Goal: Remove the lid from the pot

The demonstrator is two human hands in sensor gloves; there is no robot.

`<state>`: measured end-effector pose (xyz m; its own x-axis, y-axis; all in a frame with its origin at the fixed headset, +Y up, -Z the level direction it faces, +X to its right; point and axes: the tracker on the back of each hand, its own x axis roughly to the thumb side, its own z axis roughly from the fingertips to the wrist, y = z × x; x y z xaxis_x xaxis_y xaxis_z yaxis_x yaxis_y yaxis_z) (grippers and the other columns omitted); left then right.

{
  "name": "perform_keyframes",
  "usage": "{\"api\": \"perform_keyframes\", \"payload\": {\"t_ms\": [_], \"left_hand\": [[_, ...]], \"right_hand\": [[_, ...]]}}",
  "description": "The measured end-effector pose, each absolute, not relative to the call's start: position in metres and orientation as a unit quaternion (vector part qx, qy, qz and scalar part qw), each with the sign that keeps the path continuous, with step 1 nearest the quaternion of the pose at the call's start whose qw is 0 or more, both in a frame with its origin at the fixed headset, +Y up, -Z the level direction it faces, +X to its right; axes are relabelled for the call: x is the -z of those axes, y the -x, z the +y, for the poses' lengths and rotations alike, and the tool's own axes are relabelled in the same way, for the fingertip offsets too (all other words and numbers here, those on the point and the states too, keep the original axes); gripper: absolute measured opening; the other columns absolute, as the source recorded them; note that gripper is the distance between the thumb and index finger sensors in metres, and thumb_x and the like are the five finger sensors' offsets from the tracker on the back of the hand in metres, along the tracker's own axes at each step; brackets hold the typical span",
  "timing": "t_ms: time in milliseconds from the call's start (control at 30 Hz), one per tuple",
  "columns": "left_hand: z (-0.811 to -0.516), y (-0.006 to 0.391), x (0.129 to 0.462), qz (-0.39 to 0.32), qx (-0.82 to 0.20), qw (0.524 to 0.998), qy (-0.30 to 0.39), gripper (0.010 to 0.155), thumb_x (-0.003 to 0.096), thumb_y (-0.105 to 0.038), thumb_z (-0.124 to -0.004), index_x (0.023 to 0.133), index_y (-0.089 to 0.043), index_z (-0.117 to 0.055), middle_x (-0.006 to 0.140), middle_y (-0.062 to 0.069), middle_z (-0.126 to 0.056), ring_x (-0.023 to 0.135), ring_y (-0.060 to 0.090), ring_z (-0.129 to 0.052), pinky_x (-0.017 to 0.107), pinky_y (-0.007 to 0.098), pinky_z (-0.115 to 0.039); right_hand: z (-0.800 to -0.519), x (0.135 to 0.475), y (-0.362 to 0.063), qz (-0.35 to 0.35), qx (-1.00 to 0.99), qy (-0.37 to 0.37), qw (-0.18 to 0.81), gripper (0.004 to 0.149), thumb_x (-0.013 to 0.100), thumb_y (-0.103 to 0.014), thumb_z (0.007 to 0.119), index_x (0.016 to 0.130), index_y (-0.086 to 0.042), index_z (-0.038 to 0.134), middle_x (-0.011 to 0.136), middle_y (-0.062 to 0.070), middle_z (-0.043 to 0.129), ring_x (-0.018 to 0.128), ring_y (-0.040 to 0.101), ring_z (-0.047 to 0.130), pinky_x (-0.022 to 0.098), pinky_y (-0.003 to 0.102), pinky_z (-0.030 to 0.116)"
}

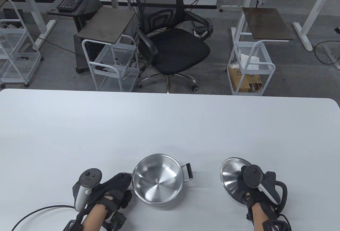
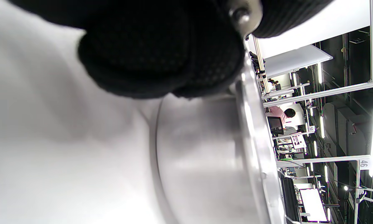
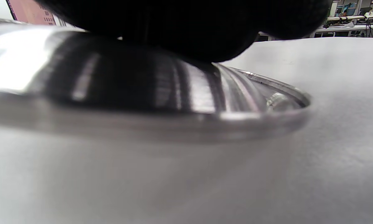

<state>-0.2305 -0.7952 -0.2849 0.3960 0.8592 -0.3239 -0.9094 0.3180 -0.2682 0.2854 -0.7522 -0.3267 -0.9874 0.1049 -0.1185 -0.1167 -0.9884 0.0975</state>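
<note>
A steel pot (image 1: pixel 157 179) stands open on the white table (image 1: pixel 170 124) near the front middle, with a black handle (image 1: pixel 188 171) on its right side. My left hand (image 1: pixel 117 188) grips the pot's left handle; in the left wrist view my gloved fingers (image 2: pixel 161 53) wrap that handle beside the pot wall (image 2: pixel 205 155). The steel lid (image 1: pixel 231 174) lies on the table to the right of the pot, apart from it. My right hand (image 1: pixel 247 185) rests on top of the lid; its knob is hidden under the hand. In the right wrist view the lid (image 3: pixel 174 93) sits flat on the table.
The table's far edge runs across the middle of the table view. Beyond it stand a black office chair (image 1: pixel 172 45) and wire trolleys (image 1: pixel 114 63). A black cable (image 1: pixel 37 212) trails off the front left.
</note>
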Motion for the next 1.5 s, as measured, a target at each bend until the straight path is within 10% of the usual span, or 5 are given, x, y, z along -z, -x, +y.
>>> {"api": "perform_keyframes", "payload": {"t_ms": [967, 1167, 1300, 1500], "left_hand": [[-0.797, 0.23, 0.284, 0.06, -0.548, 0.807, 0.209, 0.054, 0.0585, -0.049, -0.071, 0.097, -0.012, -0.068, 0.068, -0.013, -0.091, 0.03, 0.018, -0.102, 0.017, 0.035, -0.085], [-0.797, 0.23, 0.283, 0.06, -0.552, 0.803, 0.214, 0.055, 0.0582, -0.051, -0.071, 0.098, -0.013, -0.067, 0.075, -0.016, -0.088, 0.033, 0.02, -0.102, 0.019, 0.037, -0.085], [-0.797, 0.234, 0.281, 0.074, -0.547, 0.804, 0.22, 0.061, 0.0575, -0.057, -0.069, 0.102, -0.015, -0.062, 0.071, -0.027, -0.099, 0.043, 0.023, -0.103, 0.026, 0.039, -0.085], [-0.795, 0.25, 0.281, 0.101, -0.572, 0.796, 0.172, 0.07, 0.0548, -0.062, -0.066, 0.107, -0.017, -0.056, 0.082, 0.001, -0.101, 0.066, 0.03, -0.099, 0.041, 0.048, -0.082]], "right_hand": [[-0.764, 0.324, -0.27, 0.089, -0.994, 0.048, 0.039, 0.031, 0.048, -0.015, 0.083, 0.078, -0.007, 0.082, 0.037, 0.003, 0.104, 0.027, -0.03, 0.094, 0.044, 0.023, 0.082], [-0.763, 0.319, -0.282, 0.061, -0.987, 0.076, 0.128, 0.037, 0.053, -0.028, 0.076, 0.079, -0.004, 0.087, 0.036, 0.016, 0.106, 0.008, -0.031, 0.1, 0.043, 0.02, 0.086], [-0.763, 0.316, -0.293, 0.074, -0.967, 0.113, 0.216, 0.047, 0.055, -0.036, 0.071, 0.086, -0.002, 0.084, 0.069, 0.025, 0.089, 0.001, 0.0, 0.106, 0.044, 0.019, 0.087], [-0.755, 0.313, -0.296, 0.019, -0.95, 0.119, 0.287, 0.057, 0.055, -0.043, 0.066, 0.1, -0.01, 0.064, 0.097, 0.023, 0.067, 0.051, 0.044, 0.094, 0.045, 0.044, 0.081]]}}
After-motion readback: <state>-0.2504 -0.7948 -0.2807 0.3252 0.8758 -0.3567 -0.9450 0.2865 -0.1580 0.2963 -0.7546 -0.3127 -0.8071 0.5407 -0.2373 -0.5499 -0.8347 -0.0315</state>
